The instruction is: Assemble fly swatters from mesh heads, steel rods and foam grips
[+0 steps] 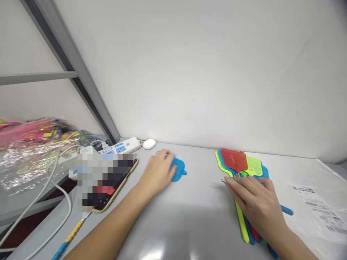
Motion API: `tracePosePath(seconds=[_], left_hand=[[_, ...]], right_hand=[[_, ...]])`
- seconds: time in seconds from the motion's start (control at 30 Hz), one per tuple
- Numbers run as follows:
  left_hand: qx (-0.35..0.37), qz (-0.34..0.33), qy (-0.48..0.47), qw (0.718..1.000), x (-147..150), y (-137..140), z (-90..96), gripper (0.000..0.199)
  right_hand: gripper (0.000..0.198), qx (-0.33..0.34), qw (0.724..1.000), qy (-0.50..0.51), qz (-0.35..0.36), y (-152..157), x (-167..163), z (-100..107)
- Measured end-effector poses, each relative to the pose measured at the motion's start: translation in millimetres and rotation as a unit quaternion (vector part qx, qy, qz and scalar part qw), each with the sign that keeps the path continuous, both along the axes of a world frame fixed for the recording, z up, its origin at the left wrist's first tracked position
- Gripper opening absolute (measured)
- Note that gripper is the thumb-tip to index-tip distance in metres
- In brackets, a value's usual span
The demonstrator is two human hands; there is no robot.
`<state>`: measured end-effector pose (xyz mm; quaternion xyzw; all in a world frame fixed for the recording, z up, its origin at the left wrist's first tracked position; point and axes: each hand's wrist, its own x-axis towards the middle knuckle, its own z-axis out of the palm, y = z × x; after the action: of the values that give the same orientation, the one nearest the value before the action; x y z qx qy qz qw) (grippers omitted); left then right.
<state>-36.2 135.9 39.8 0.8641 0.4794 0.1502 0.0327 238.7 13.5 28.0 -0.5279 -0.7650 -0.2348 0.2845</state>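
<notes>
Near the middle of the table, my left hand (159,171) has its fingers curled over the left edge of a loose blue fly swatter head (179,169); a short socket points right from it. My right hand (257,200) is closed on a thin metal rod (224,181), whose tip sticks out past the thumb; the rest of the rod is hidden by the hand. Beneath and behind that hand lies a pile of fly swatters: a red one (235,160) on top, with yellow-green (255,166) and blue ones around it. Their handles (242,220) reach toward me.
A phone (116,191), partly blurred out, and a power strip (124,146) with white cables lie left. A white oval device (149,144) is by the wall. Clear plastic packaging with a label (317,206) covers the right side. Bagged colourful items (40,144) fill the far left.
</notes>
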Motion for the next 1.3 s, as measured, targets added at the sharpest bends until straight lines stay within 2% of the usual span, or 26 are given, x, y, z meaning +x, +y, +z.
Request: tracePosePath(seconds=[0.07,0.1,0.23,0.33,0.5,0.63,0.77,0.9,0.97,1.07,1.13,1.2,1.3], left_hand=[[-0.038,-0.104,0.023,0.994,14,-18,-6.4,0.036],[-0.066,-0.123,0.043,0.989,20,-26,-10.1,0.044],[-0.142,-0.054,0.116,0.982,34,-49,-17.9,0.064],[-0.17,0.008,0.153,0.973,29,-46,-11.0,0.069],[-0.134,0.1,0.154,0.974,11,-27,6.6,0.044],[-0.132,0.107,0.15,0.974,6,-25,12.3,0.037],[-0.117,0.103,0.14,0.978,5,-27,9.6,0.036],[-0.065,0.102,0.144,0.982,1,-24,5.1,0.035],[-0.014,0.08,0.144,0.986,2,-22,5.9,0.03],[0.039,-0.032,0.058,0.997,12,-29,10.1,0.024],[0.041,-0.125,-0.037,0.991,25,-41,10.1,0.027],[0.027,-0.188,-0.105,0.976,39,-56,5.3,0.032],[-0.004,-0.237,-0.119,0.964,53,-70,-7.8,0.027]], right_hand=[[0.018,-0.009,1.0,-0.002,0.006,0,0,-1],[0.018,-0.012,1.0,-0.002,0.008,-1,0,-2],[0.017,-0.007,1.0,-0.004,0.009,0,4,-4],[0.017,-0.011,1.0,0.0,0.015,1,7,-5],[0.017,-0.015,0.999,0.013,0.031,2,4,-8],[0.017,-0.024,0.999,0.018,0.039,3,0,-10],[0.017,-0.028,0.999,0.019,0.041,3,0,-10],[0.017,-0.021,0.999,0.021,0.045,4,0,-11],[0.017,-0.017,0.998,0.024,0.048,4,-1,-11],[0.016,-0.023,0.998,0.024,0.055,3,-4,-11],[0.016,-0.033,0.997,0.022,0.066,2,-8,-10],[0.017,-0.04,0.995,0.017,0.085,0,-14,-9],[0.023,-0.067,0.99,0.004,0.122,-4,-22,-9]])
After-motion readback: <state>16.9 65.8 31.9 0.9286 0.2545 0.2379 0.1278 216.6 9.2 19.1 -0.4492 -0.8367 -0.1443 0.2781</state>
